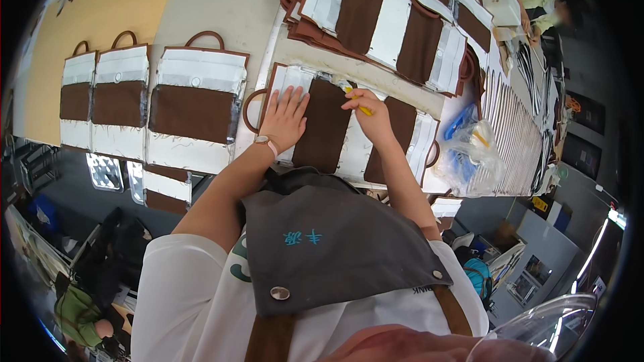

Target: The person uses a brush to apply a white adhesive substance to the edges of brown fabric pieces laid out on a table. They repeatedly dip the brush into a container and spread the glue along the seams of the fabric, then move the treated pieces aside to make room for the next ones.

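A bag panel point(322, 130) of brown and white material lies unfolded on the worktable, with a rolled brown handle at each end. Spread flat, my left hand point(286, 119) presses on the white part near its left end. My right hand point(371, 114) grips a yellow-handled brush point(363, 106), its pale head down at the panel's far edge, where a shiny translucent strip runs. Whether the bristles touch the strip cannot be told.
Several similar panels point(196, 95) lie at the left. A stack of panels point(362, 15) is beyond the work. A clear plastic bag point(475, 161) and rows of thin strips point(510, 130) lie right. A person point(538, 2) works at the far right; another person point(80, 311) is at the lower left.
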`<state>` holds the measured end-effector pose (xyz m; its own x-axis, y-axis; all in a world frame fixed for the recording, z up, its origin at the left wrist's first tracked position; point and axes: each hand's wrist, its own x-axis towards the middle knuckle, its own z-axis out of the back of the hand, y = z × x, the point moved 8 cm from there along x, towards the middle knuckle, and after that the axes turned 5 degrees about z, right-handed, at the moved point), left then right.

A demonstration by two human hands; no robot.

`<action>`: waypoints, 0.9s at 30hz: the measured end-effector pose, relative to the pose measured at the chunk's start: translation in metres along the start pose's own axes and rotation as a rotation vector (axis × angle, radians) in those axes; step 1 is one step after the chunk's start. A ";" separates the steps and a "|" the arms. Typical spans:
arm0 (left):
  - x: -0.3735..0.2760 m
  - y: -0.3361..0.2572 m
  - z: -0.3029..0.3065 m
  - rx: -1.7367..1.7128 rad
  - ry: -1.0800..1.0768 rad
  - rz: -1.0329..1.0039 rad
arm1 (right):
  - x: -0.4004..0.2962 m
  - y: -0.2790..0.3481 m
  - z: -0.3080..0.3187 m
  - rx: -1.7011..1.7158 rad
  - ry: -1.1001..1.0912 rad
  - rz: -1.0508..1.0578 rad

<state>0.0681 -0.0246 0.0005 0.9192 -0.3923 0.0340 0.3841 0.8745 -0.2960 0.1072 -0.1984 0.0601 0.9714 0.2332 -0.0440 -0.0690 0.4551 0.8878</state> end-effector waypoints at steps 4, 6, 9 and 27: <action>0.001 -0.003 0.001 0.021 0.001 -0.016 | 0.011 0.008 -0.019 -0.002 -0.056 0.087; 0.002 -0.002 0.001 0.024 0.010 -0.019 | 0.005 -0.013 -0.011 0.031 -0.106 0.032; 0.002 -0.002 -0.002 0.022 0.024 -0.008 | -0.015 -0.029 0.030 -0.015 -0.219 -0.040; 0.002 -0.004 -0.002 0.078 0.025 -0.009 | -0.020 -0.007 0.033 0.103 -0.273 -0.072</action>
<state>0.0683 -0.0300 -0.0001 0.9136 -0.4064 0.0121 0.3988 0.8902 -0.2204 0.0954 -0.2347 0.0696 0.9991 -0.0429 0.0037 0.0124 0.3689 0.9294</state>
